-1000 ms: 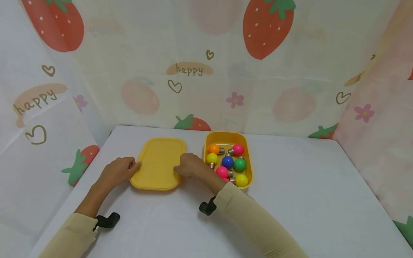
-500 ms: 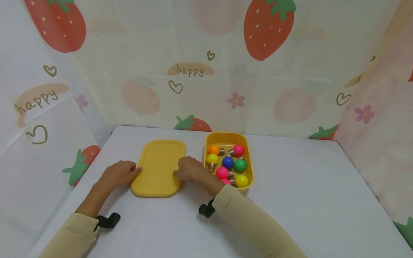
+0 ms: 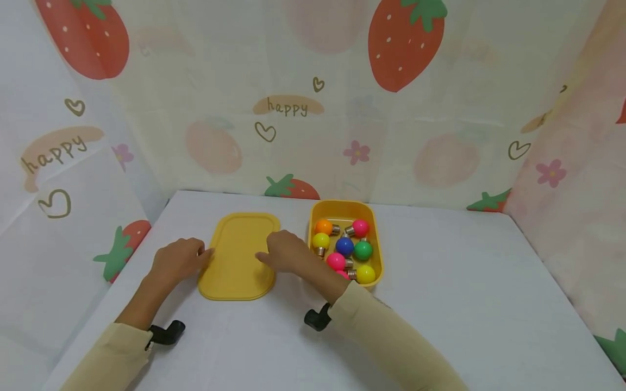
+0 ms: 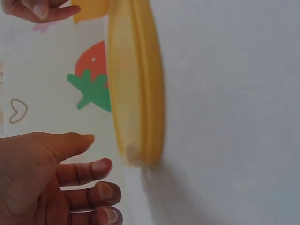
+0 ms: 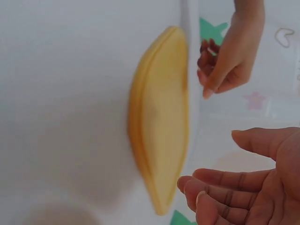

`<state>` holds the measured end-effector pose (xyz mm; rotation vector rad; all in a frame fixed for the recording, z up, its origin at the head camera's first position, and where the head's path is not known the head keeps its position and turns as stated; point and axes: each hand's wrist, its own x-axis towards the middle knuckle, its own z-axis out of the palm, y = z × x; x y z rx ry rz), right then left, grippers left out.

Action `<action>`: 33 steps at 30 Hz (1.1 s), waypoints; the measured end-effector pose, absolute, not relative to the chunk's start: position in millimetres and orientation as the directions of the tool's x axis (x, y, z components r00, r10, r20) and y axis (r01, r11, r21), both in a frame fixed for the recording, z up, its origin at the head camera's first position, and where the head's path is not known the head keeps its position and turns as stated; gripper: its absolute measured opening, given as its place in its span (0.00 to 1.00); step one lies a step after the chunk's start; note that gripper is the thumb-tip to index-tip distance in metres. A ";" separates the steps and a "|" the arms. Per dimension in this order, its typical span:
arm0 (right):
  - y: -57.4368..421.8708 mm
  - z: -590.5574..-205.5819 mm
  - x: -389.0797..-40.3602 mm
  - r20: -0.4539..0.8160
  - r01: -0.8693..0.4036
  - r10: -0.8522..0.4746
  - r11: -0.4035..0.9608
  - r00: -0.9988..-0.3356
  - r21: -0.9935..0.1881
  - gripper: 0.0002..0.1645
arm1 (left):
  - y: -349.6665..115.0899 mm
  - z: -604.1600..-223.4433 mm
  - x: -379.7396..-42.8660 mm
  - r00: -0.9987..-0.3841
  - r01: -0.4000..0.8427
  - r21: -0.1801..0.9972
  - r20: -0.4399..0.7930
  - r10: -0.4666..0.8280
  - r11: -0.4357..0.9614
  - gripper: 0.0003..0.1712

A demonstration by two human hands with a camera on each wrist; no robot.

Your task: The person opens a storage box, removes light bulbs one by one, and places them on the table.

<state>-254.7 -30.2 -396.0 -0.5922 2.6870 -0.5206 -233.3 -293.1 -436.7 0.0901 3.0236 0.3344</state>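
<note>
A yellow rectangular lid (image 3: 238, 271) with rounded corners lies flat on the white table. My left hand (image 3: 178, 259) is at its left edge; in the left wrist view its fingers are spread loosely, apart from the lid, holding nothing. Over the lid's right edge is my right hand (image 3: 288, 251), and in the right wrist view its thumb and fingers stand apart with nothing between them. Just right of that hand, a yellow box (image 3: 379, 260) holds several coloured light bulbs, among them a blue bulb (image 3: 344, 246) and a green bulb (image 3: 363, 250). My right forearm hides the box's lower left corner.
The white table (image 3: 455, 282) stretches right of the box and in front of the lid. A strawberry-printed cloth (image 3: 303, 146) stands behind the table and along both sides. Black wrist mounts (image 3: 168, 332) sit at the sleeves.
The lid has come a little nearer to me and now lies flat. Both hands have let go of it and risen slightly. The box has stayed in place.
</note>
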 end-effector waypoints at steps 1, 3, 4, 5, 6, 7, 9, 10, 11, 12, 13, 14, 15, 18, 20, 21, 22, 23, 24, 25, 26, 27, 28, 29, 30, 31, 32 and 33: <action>-28.4 -392.1 -253.2 -0.231 -0.350 -0.470 0.838 -0.852 -0.418 0.22 | -291.2 -434.5 -233.1 -0.995 0.051 0.226 -0.070 0.068 0.973 0.19; -23.7 -384.1 -250.2 -0.201 -0.385 -0.497 0.822 -0.844 -0.419 0.22 | -286.3 -429.3 -231.9 -0.997 0.056 0.240 -0.034 0.066 0.969 0.18; -20.1 -379.7 -248.6 -0.183 -0.402 -0.509 0.815 -0.841 -0.418 0.22 | -282.4 -426.3 -231.5 -0.998 0.061 0.249 -0.019 0.067 0.967 0.18; -16.3 -375.4 -247.0 -0.169 -0.415 -0.517 0.809 -0.839 -0.416 0.22 | -278.2 -423.1 -230.7 -0.998 0.064 0.259 -0.004 0.067 0.964 0.19; -12.3 -371.0 -245.1 -0.155 -0.427 -0.523 0.805 -0.838 -0.412 0.22 | -273.6 -419.7 -229.6 -0.998 0.067 0.268 0.008 0.067 0.961 0.19; -8.2 -366.7 -243.2 -0.141 -0.435 -0.528 0.801 -0.837 -0.412 0.23 | -268.9 -416.2 -228.1 -0.998 0.069 0.277 0.019 0.066 0.958 0.19; 0.1 -359.3 -239.7 -0.119 -0.448 -0.532 0.796 -0.838 -0.406 0.24 | -259.6 -409.8 -224.9 -0.997 0.075 0.289 0.047 0.064 0.954 0.19; 4.3 -355.5 -237.9 -0.114 -0.449 -0.533 0.794 -0.839 -0.409 0.25 | -254.8 -406.8 -223.3 -0.996 0.079 0.292 0.061 0.064 0.953 0.19; 8.4 -352.5 -236.5 -0.105 -0.451 -0.533 0.792 -0.840 -0.410 0.25 | -250.3 -404.1 -221.6 -0.995 0.082 0.295 0.075 0.063 0.952 0.19; 12.7 -349.7 -234.9 -0.095 -0.453 -0.531 0.791 -0.842 -0.411 0.25 | -245.9 -401.6 -220.2 -0.994 0.088 0.300 0.089 0.064 0.950 0.19; 16.9 -347.6 -233.7 -0.085 -0.454 -0.530 0.789 -0.844 -0.415 0.25 | -241.6 -399.5 -219.1 -0.992 0.095 0.305 0.103 0.066 0.948 0.19; 21.3 -345.8 -232.5 -0.075 -0.453 -0.527 0.788 -0.847 -0.417 0.25 | -237.4 -397.7 -218.1 -0.991 0.104 0.310 0.115 0.071 0.945 0.19; 25.8 -344.4 -231.4 -0.063 -0.453 -0.522 0.788 -0.850 -0.418 0.25 | -233.2 -395.8 -217.3 -0.989 0.115 0.317 0.124 0.079 0.941 0.19; 39.8 -341.6 -227.7 -0.025 -0.446 -0.503 0.788 -0.864 -0.425 0.25 | -221.3 -392.1 -214.8 -0.984 0.147 0.334 0.145 0.104 0.931 0.20; 48.8 -339.8 -225.0 -0.012 -0.434 -0.488 0.787 -0.873 -0.439 0.24 | -214.6 -389.4 -212.5 -0.981 0.163 0.343 0.153 0.116 0.925 0.20; 53.3 -338.9 -223.6 -0.011 -0.427 -0.482 0.786 -0.876 -0.446 0.24 | -211.2 -388.2 -211.2 -0.980 0.170 0.348 0.158 0.121 0.922 0.20; 57.7 -337.9 -222.1 -0.016 -0.417 -0.476 0.786 -0.879 -0.455 0.24 | -207.9 -387.1 -209.9 -0.979 0.174 0.351 0.161 0.124 0.920 0.20; 62.3 -337.4 -221.0 -0.020 -0.410 -0.472 0.786 -0.882 -0.463 0.24 | -204.6 -385.9 -208.6 -0.978 0.179 0.354 0.164 0.128 0.918 0.20; 66.8 -336.3 -219.4 -0.031 -0.397 -0.465 0.786 -0.885 -0.473 0.24 | -201.3 -384.7 -207.6 -0.977 0.184 0.358 0.167 0.131 0.915 0.20; 71.4 -335.3 -218.0 -0.036 -0.389 -0.460 0.788 -0.887 -0.478 0.24 | -198.1 -383.7 -206.6 -0.977 0.186 0.362 0.169 0.132 0.913 0.20; 76.1 -334.7 -217.0 -0.036 -0.385 -0.458 0.786 -0.888 -0.483 0.24 | -194.9 -382.9 -206.0 -0.976 0.189 0.366 0.169 0.134 0.911 0.20; 80.8 -334.0 -215.8 -0.032 -0.385 -0.457 0.783 -0.889 -0.488 0.23 | -191.6 -382.0 -205.5 -0.976 0.192 0.369 0.169 0.137 0.909 0.20; 85.7 -333.9 -214.8 -0.022 -0.387 -0.452 0.785 -0.892 -0.483 0.22 | -188.4 -381.2 -205.2 -0.976 0.195 0.371 0.167 0.141 0.908 0.19; 90.7 -333.9 -213.9 -0.011 -0.390 -0.450 0.785 -0.893 -0.481 0.21 | -185.1 -380.4 -205.1 -0.976 0.198 0.375 0.163 0.146 0.906 0.19; 95.7 -333.9 -212.6 -0.002 -0.390 -0.446 0.786 -0.895 -0.479 0.20 | -181.7 -379.8 -205.2 -0.976 0.199 0.378 0.157 0.150 0.904 0.19; 100.8 -334.1 -211.9 0.015 -0.400 -0.447 0.783 -0.894 -0.476 0.19 | -178.2 -379.4 -205.5 -0.976 0.202 0.382 0.151 0.155 0.902 0.19; 105.8 -334.6 -211.2 0.025 -0.404 -0.447 0.780 -0.894 -0.478 0.18 | -174.7 -379.2 -206.1 -0.976 0.207 0.385 0.146 0.161 0.899 0.19; 110.7 -334.8 -210.3 0.032 -0.408 -0.448 0.778 -0.893 -0.477 0.18 | -171.3 -379.2 -206.7 -0.975 0.211 0.389 0.143 0.168 0.897 0.19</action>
